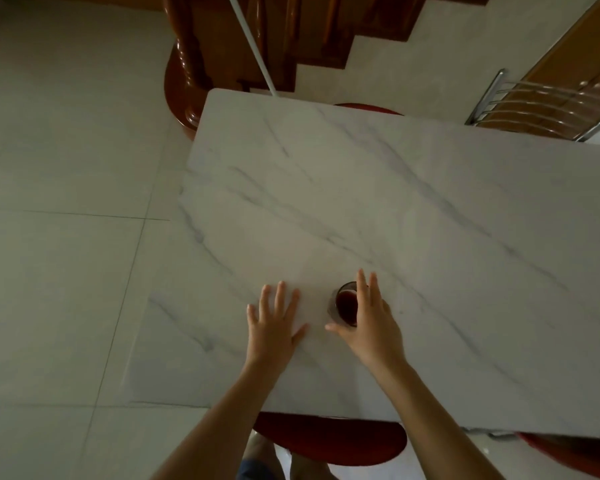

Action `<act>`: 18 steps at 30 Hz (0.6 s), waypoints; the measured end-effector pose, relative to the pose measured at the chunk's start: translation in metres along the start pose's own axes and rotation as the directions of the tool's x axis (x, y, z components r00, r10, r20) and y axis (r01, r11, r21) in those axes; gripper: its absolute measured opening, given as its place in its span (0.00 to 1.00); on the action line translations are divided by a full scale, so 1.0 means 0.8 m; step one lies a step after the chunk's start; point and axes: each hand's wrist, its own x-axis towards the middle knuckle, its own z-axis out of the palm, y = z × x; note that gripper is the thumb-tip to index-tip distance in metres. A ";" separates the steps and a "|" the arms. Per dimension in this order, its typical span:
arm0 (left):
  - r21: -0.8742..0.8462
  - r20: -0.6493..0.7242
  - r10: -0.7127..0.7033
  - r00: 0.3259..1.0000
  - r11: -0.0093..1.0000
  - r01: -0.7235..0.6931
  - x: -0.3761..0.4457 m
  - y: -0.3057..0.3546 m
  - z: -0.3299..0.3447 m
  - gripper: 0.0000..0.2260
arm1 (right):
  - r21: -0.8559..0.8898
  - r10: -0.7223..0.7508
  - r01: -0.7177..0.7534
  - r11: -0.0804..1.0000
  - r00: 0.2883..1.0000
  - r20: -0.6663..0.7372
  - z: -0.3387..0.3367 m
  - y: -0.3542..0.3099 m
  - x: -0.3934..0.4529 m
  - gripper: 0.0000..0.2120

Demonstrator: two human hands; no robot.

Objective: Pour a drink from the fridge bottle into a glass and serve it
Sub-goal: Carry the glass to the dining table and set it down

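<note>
A small glass (345,303) holding a dark red drink stands upright on the white marble table (413,209), near its front edge. My right hand (373,323) curves around the glass's right side with fingers stretched out and thumb in front of it; whether it still touches the glass is unclear. My left hand (274,323) lies flat on the tabletop, fingers spread, a hand's width to the left of the glass. No bottle is in view.
A red stool (329,438) sits under the table's front edge, another red seat (568,452) at the lower right. A metal-backed chair (541,105) stands at the far right corner. A wooden staircase post (187,71) rises beyond the table's far left corner. Pale floor tiles (66,237) lie to the left.
</note>
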 end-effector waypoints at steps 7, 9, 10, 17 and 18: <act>-0.169 -0.060 -0.009 0.998 0.986 -0.001 0.007 -0.017 -0.049 0.24 | -0.052 -0.068 0.063 0.997 0.992 -0.105 -0.030 -0.011 -0.020 0.36; -0.173 -0.088 -0.028 0.996 0.985 0.012 -0.002 -0.020 -0.072 0.23 | -0.063 -0.116 0.107 0.992 0.982 -0.152 -0.042 -0.019 -0.031 0.33; -0.169 -0.124 -0.031 0.992 0.986 0.010 -0.011 -0.020 -0.083 0.23 | -0.066 -0.143 0.134 0.989 0.974 -0.176 -0.047 -0.023 -0.037 0.32; -0.248 -0.390 -0.140 0.910 0.968 0.043 -0.127 -0.021 -0.156 0.24 | -0.085 -0.369 0.361 0.929 0.879 -0.301 -0.083 -0.057 -0.088 0.27; -0.258 -0.414 -0.169 0.894 0.964 0.063 -0.147 -0.020 -0.162 0.24 | -0.088 -0.404 0.397 0.914 0.860 -0.311 -0.087 -0.060 -0.097 0.27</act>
